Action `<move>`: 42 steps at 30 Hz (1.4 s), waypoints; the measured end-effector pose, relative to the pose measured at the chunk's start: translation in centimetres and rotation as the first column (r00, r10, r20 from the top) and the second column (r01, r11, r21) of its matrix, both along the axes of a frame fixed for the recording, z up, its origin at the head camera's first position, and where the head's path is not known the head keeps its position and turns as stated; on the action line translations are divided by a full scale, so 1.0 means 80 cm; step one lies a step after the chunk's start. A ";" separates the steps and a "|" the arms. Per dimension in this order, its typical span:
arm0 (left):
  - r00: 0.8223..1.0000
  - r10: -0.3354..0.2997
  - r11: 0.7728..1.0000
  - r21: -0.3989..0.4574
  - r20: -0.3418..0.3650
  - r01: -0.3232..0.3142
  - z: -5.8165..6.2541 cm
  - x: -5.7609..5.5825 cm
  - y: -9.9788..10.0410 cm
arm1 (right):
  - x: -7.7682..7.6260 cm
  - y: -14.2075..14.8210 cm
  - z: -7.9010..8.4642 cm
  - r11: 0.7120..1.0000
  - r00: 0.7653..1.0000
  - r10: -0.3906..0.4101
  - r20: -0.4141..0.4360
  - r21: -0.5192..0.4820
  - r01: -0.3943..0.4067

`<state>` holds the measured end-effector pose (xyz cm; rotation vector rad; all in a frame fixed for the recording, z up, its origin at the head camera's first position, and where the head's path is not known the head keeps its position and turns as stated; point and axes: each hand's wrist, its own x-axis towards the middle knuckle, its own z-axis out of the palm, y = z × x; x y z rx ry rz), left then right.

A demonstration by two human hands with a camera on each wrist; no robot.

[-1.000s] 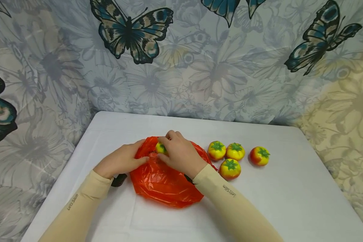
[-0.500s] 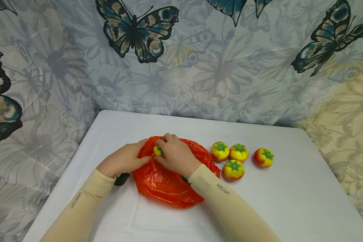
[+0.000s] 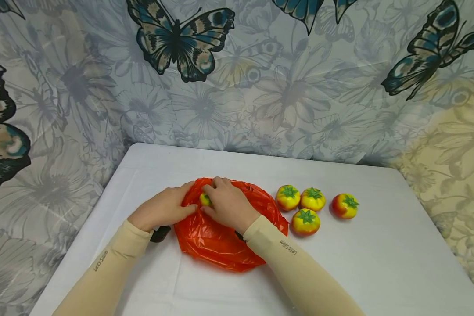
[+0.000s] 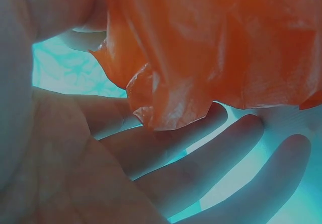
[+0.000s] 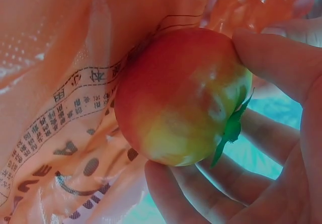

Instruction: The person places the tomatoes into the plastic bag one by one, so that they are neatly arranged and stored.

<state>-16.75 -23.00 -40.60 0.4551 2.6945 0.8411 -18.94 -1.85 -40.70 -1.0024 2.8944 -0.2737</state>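
A red plastic bag (image 3: 215, 241) lies crumpled mid-table, its mouth spread upward. At its left rim rests my left hand (image 3: 162, 208), thumb apart from the fingers; in the left wrist view the bag (image 4: 211, 48) hangs in front of long, spread fingers (image 4: 201, 173). Over the mouth, my right hand (image 3: 231, 206) grips a red-and-yellow tomato (image 3: 205, 199) with a green leafy top. The right wrist view shows this tomato (image 5: 176, 103) between thumb and fingertips, close against the printed bag plastic (image 5: 80, 98). The inside of the bag is mostly hidden.
Right of the bag stand several similar tomatoes: one at the back (image 3: 288, 197), one beside it (image 3: 312, 199), a front tomato (image 3: 306, 222) and a separate tomato (image 3: 345, 206). The white table (image 3: 379, 263) meets a butterfly-patterned cloth (image 3: 280, 96) behind.
My right hand has shifted slightly left and downward over the bag's mouth with the tomato. The left hand stays at the rim. The whole view has moved slightly.
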 end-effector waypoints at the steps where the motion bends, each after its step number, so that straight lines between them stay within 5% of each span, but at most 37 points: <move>1: 1.000 0.001 1.000 0.000 0.000 -0.001 0.000 0.000 0.000 | 0.000 -0.001 -0.001 1.000 1.000 0.000 0.002 0.001 0.000; 13: 1.000 0.002 1.000 -0.003 -0.009 -0.002 0.000 0.000 0.001 | 0.000 -0.001 -0.004 1.000 1.000 0.000 -0.018 0.010 0.000; 21: 1.000 0.007 1.000 0.000 0.006 -0.007 0.004 0.004 0.004 | 0.013 0.021 0.016 1.000 0.999 -0.013 -0.041 -0.009 0.013; 32: 1.000 0.018 1.000 -0.025 0.022 -0.017 0.001 0.007 0.005 | 0.041 0.108 0.043 0.996 0.988 -0.086 -0.131 -0.041 0.082; 42: 1.000 0.011 0.999 -0.045 0.020 -0.011 0.004 0.011 0.010 | 0.071 0.203 0.037 0.969 0.956 -0.245 -0.161 -0.077 0.236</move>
